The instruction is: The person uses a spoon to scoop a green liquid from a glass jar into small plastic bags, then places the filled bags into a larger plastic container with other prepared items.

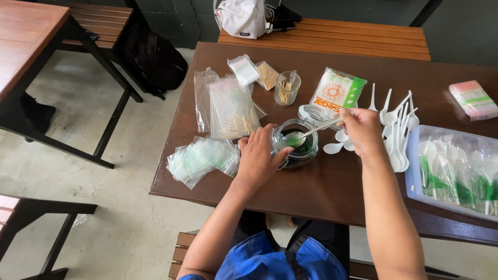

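Starting at the bench's (pixel 321 192) left edge there's a pile of little clear bags (pixel 202 159), with bigger clear bags (pixel 231 106) behind it. Left hand (pixel 258 158) is wrapped around the side of a glass jar (pixel 296 142) with something green in it, sitting mid-bench toward the front edge. Right hand (pixel 361 129) pinches a metal spoon (pixel 303 136), bowl over the jar's mouth. White plastic spoons (pixel 397 124) lie just right of it, then a blue-rimmed tub (pixel 415 171) of packed spoons at the right edge.
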